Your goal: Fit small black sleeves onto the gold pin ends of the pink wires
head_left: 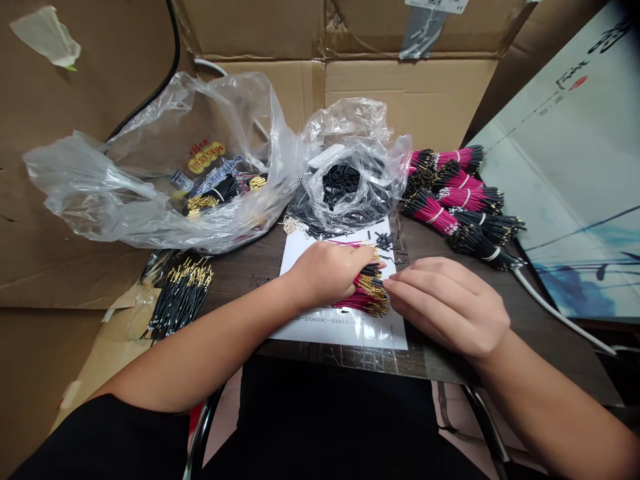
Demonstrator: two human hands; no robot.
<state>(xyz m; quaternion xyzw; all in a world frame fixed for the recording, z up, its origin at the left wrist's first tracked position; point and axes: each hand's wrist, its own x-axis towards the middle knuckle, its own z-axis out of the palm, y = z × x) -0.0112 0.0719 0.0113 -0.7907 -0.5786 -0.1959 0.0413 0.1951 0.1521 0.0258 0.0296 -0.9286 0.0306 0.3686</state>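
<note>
Tabletop (235, 275), dark brown, paper (350, 338) beneath wires (351, 302), cardboard (410, 93) behind

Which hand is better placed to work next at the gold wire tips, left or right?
Probably the right hand: its fingertips are at the gold tips and seem to pinch a small dark tube, while the left hand is occupied gripping the wire bundle.
</note>
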